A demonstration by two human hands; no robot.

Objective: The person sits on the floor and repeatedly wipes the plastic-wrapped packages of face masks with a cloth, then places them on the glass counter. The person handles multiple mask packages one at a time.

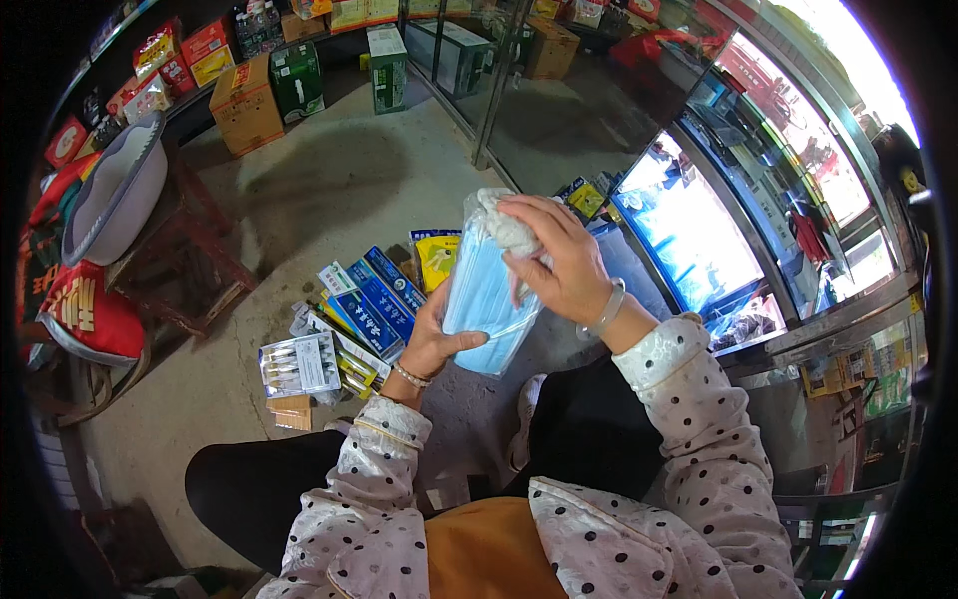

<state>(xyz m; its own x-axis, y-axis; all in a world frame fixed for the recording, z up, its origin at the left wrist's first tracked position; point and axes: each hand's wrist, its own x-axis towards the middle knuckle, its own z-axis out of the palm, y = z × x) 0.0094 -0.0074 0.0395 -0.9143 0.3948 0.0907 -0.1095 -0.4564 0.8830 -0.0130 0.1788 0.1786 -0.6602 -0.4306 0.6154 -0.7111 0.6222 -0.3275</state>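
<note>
In front of me is a clear plastic pack of light blue face masks (483,299), tilted in the air. My left hand (434,333) grips its lower left edge, thumb across the front. A crumpled whitish cloth (509,224) is pressed to the top of the pack by my right hand (565,254), which has its fingers curled around it. Below, on the floor, lie several blue toothpaste boxes (374,303), a blister pack of toothbrushes (299,365) and a yellow packet (436,262). The pack hides part of the floor behind it.
A glass display case (696,232) stands to the right. At left, a plastic basin (120,195) rests on a worn wooden stool (187,277), with a red bag (93,311) nearby. Cardboard boxes (245,105) and a green carton (297,81) stand farther back on the concrete floor (329,195).
</note>
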